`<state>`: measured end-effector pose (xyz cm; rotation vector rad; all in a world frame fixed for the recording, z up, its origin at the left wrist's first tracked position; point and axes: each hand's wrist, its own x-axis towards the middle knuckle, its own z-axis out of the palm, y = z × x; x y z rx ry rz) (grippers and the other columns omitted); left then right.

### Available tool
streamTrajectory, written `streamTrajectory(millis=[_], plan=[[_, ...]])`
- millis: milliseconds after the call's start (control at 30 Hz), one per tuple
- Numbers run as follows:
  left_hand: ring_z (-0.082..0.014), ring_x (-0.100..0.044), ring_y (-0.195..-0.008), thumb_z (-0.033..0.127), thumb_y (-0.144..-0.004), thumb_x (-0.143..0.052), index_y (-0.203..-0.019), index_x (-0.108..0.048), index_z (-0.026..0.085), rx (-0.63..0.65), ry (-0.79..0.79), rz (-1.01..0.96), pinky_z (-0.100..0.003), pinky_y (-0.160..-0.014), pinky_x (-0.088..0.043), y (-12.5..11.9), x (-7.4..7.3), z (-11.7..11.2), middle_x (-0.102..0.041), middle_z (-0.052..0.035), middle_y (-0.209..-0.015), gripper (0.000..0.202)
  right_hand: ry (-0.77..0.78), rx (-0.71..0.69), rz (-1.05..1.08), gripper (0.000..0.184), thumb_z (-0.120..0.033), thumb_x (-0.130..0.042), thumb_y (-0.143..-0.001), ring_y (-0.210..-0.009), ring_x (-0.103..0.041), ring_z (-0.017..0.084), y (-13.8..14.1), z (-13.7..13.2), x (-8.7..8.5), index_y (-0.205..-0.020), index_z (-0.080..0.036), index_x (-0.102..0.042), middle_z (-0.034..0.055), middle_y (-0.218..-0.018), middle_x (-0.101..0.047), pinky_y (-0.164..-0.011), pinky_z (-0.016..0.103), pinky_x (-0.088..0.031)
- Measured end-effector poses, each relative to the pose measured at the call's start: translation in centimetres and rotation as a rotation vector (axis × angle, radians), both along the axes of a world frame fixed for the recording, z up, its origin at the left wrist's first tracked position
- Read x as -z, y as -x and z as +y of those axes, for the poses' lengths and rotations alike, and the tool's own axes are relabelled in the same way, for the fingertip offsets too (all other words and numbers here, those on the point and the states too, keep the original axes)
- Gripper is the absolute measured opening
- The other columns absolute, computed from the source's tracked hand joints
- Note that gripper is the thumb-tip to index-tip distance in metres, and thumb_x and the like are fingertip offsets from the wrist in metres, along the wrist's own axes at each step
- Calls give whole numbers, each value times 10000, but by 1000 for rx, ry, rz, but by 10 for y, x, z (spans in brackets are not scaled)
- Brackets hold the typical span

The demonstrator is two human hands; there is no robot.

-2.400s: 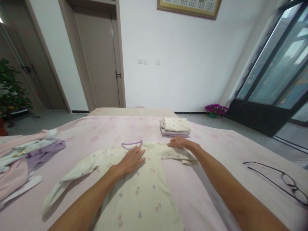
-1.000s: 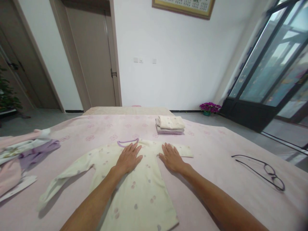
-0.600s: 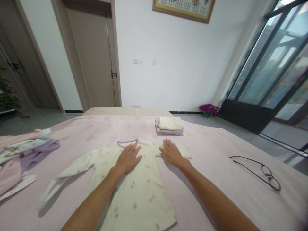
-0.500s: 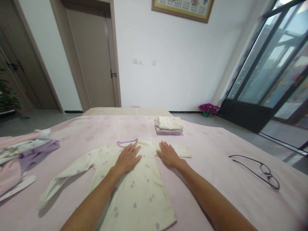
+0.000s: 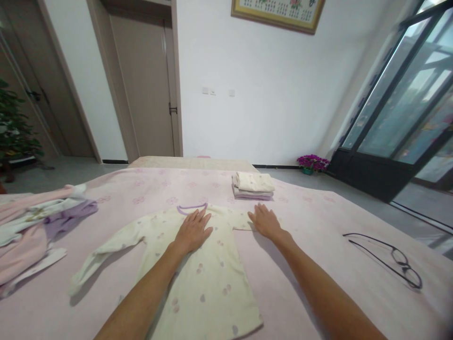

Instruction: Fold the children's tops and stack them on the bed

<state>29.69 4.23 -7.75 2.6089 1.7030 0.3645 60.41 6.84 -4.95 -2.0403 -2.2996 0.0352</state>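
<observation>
White walls close the room, with a beige wooden door (image 5: 145, 85) in the upper left and dark-framed glass doors (image 5: 399, 108) down the right side. At the top centre hangs a gold-framed picture (image 5: 278, 12); it has rows of writing, but they are too small to read.

A bed under a pink flower-print bedspread (image 5: 311, 222) fills the lower half of the frame. A pale yellow long-sleeved cotton top (image 5: 201, 278) with a lilac neckline lies flat on the bed at lower centre, its long sleeve stretched towards the lower left. No label or brand shows on it.

The left hand (image 5: 193, 231) lies open, palm down, on the top just below the neckline. The right hand (image 5: 266, 222) is also open and flat, on the folded-in sleeve at the top's right edge. The hands are apart and grip nothing.

Just beyond the right hand sits a small stack of folded cream and lilac clothes (image 5: 253, 185). Loose pink, white and lilac garments (image 5: 31, 226) are heaped at the left edge. Thin black-rimmed glasses (image 5: 389, 257) lie at lower right.
</observation>
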Motion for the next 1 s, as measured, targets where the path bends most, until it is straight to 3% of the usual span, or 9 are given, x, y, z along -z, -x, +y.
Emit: streamTrajectory(millis=[67,167,267,367,467,633,767,900,1000], plan=[[-301,-277,-1473,478,-990,-361,-1480,-415,217,11,-17,-13,-475,-1193,-227,1,1,1,-353,-83,-1588,558,-28,-167,90,550,-428,-266,-1031,-1504,-163,293,46,1,-5,-1517,-195,-374,128,-1606,-277,-1188,515,-173],[-284,-326,-1451,398,-1000,-359,-1463,-425,168,24,-69,-68,-452,-1188,-255,4,5,2,-407,-113,-1554,521,53,-373,274,609,-465,-177,-1043,-1479,-259,242,105,4,-5,-1535,-141,-329,136,-1592,-305,-1187,429,-245],[-257,-395,-1412,308,-995,-376,-1411,-467,129,-11,-110,-125,-431,-1182,-276,5,9,4,-480,-148,-1493,462,96,-473,276,572,-443,-174,-1048,-1462,-300,225,135,10,2,-1507,-178,-386,119,-1573,-353,-1179,433,-263],[-269,-410,-1401,299,-989,-401,-1364,-514,115,-67,-114,-134,-455,-1178,-275,4,10,4,-499,-174,-1469,433,74,-404,173,581,-445,-203,-1043,-1489,-225,251,142,16,12,-1521,-151,-354,128,-1600,-288,-1195,498,-187],[-289,-390,-1412,315,-991,-392,-1375,-514,111,-93,-112,-121,-487,-1179,-255,3,9,3,-479,-180,-1486,451,28,-301,133,653,-506,-193,-1033,-1506,-163,241,144,19,23,-1549,-118,-284,129,-1622,-216,-1209,474,-129],[-309,-363,-1428,328,-972,-414,-1377,-524,122,-89,-44,-163,-513,-1191,-216,4,4,1,-446,-175,-1514,467,-96,-245,102,670,-543,-186,-1024,-1507,-157,243,150,21,37,-1552,-143,-293,104,-1617,-239,-1209,456,-100],[-314,-341,-1442,291,-873,-543,-1316,-586,148,-38,84,-426,-510,-1211,-167,11,1,-4,-467,-154,-1505,467,-128,-255,100,658,-533,-211,-1024,-1499,-189,250,150,21,39,-1542,-142,-317,105,-1608,-269,-1202,459,-134],[-244,-569,-1265,311,-866,-513,-1347,-564,188,-15,174,-668,-386,-1090,-412,43,-12,-10,-608,-119,-1376,499,-145,-263,102,622,-497,-243,-1027,-1491,-218,244,149,21,37,-1535,-150,-334,102,-1600,-292,-1196,450,-155],[-244,-670,-1098,370,-874,-470,-1308,-588,165,-85,165,-751,-355,-942,-512,97,-31,-12,-686,-131,-1248,494,-156,-254,95,606,-483,-259,-1026,-1489,-226,241,150,21,37,-1529,-156,-350,104,-1596,-299,-1195,443,-157]])
